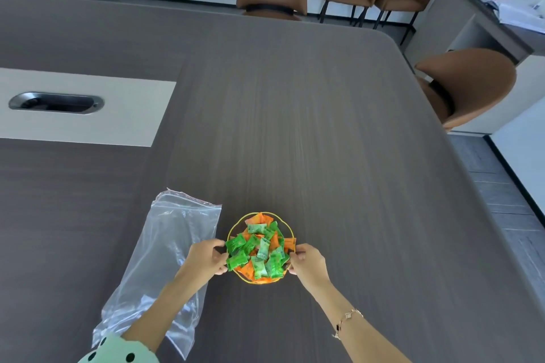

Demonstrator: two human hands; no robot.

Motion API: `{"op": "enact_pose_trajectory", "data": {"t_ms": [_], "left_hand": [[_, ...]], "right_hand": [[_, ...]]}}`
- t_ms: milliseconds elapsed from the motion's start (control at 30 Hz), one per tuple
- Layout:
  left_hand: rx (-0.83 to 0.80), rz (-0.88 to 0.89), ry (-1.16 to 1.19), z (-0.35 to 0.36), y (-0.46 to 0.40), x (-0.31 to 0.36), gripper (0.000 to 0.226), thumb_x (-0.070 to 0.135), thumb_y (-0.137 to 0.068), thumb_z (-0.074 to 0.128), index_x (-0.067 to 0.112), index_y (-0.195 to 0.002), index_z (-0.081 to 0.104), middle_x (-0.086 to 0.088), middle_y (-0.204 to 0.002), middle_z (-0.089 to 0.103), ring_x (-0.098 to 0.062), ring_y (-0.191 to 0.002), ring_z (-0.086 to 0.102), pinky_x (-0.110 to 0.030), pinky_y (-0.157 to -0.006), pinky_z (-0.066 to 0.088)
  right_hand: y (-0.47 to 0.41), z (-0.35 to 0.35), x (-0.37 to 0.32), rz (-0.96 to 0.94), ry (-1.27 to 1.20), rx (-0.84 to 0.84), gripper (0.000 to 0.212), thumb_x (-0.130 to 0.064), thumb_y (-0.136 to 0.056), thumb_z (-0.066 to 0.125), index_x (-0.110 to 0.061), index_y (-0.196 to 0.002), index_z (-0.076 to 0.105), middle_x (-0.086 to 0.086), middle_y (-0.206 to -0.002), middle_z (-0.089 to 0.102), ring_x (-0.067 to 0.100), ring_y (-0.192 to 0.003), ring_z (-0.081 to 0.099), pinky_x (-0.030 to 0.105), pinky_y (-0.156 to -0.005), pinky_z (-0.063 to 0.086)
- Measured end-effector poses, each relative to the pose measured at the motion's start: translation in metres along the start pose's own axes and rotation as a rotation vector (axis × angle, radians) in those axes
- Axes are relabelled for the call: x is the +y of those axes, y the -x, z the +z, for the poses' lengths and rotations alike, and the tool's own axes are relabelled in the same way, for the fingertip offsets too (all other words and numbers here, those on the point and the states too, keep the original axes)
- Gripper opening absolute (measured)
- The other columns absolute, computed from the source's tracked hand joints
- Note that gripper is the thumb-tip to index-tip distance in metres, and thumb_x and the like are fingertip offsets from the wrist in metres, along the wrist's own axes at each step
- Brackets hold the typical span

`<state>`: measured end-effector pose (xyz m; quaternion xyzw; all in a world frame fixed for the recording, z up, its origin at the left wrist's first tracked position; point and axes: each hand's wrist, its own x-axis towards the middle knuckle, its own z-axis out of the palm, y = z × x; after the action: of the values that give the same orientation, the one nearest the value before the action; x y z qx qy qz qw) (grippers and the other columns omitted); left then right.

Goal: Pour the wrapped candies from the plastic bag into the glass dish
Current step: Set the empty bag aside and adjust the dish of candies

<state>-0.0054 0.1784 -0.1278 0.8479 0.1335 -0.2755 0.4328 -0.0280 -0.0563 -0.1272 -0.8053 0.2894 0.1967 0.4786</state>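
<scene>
The dish (261, 247), heaped with candies (259, 249), is gripped at its rim by the left hand (206, 256) and right hand (308, 262), near the table's (324, 127) near edge. The bag (165, 256) is laid flat beside it, mouth toward the far edge.

Dish (233, 233) sits on the table (324, 127) right in front of you, candies (259, 250) heaped in it. Your left hand (206, 258) is at its 9 o'clock, right hand (308, 262) at 3, both touching the rim. Bag (165, 244) lies flat at 9, partly under your left arm.
</scene>
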Motion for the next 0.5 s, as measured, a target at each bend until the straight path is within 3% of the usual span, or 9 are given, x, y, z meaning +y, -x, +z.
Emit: {"op": "enact_pose_trajectory", "data": {"t_ms": [133,167,267,400,500], "left_hand": [[0.03,-0.022,0.057,0.0009,0.0021,0.0045,0.016,0.004,-0.089,0.065,0.008,-0.104,0.068,-0.017,-0.078,0.077,-0.025,-0.071,0.078,-0.026,-0.068,0.065],[0.032,-0.019,0.05,0.0011,0.0031,0.0052,0.01,0.005,-0.088,0.065,0.013,-0.092,0.069,-0.008,-0.07,0.077,-0.02,-0.07,0.078,-0.024,-0.07,0.064],[0.035,-0.01,0.017,0.0018,0.0011,0.0055,0.029,0.005,-0.088,0.064,0.024,-0.066,0.064,0.012,-0.045,0.068,0.001,-0.047,0.069,-0.008,-0.059,0.056],[0.015,0.028,-0.036,0.0046,0.0024,0.0066,0.028,0.001,-0.087,0.063,0.018,-0.065,0.063,-0.018,-0.074,0.079,0.002,-0.045,0.068,-0.021,-0.069,0.061],[0.009,0.058,-0.039,0.0047,0.0052,0.0092,0.028,0.0,-0.087,0.064,0.018,-0.066,0.063,-0.023,-0.079,0.078,-0.001,-0.05,0.071,-0.034,-0.079,0.063]], "right_hand": [[-0.0008,-0.0018,-0.0003,0.016,-0.037,-0.01,0.023,-0.004,-0.094,0.045,-0.002,-0.099,0.068,0.016,-0.097,0.072,0.026,-0.079,0.071,0.01,-0.047,0.053],[-0.0007,-0.0018,0.0001,0.017,-0.051,-0.012,0.023,-0.003,-0.094,0.045,-0.002,-0.099,0.067,0.016,-0.097,0.072,0.026,-0.081,0.071,0.009,-0.045,0.052],[-0.0007,-0.001,-0.0001,0.014,-0.082,-0.003,0.023,-0.002,-0.093,0.046,-0.002,-0.097,0.068,0.016,-0.097,0.072,0.026,-0.084,0.072,0.011,-0.047,0.054],[0.0008,-0.0022,0.0012,-0.016,-0.084,0.006,0.019,-0.003,-0.094,0.049,-0.006,-0.096,0.068,0.013,-0.098,0.072,0.025,-0.088,0.072,0.017,-0.056,0.059],[0.0023,-0.0064,0.0028,-0.033,-0.11,0.014,0.018,-0.004,-0.094,0.051,-0.01,-0.091,0.067,0.012,-0.096,0.073,0.022,-0.087,0.072,0.023,-0.063,0.061]]}}
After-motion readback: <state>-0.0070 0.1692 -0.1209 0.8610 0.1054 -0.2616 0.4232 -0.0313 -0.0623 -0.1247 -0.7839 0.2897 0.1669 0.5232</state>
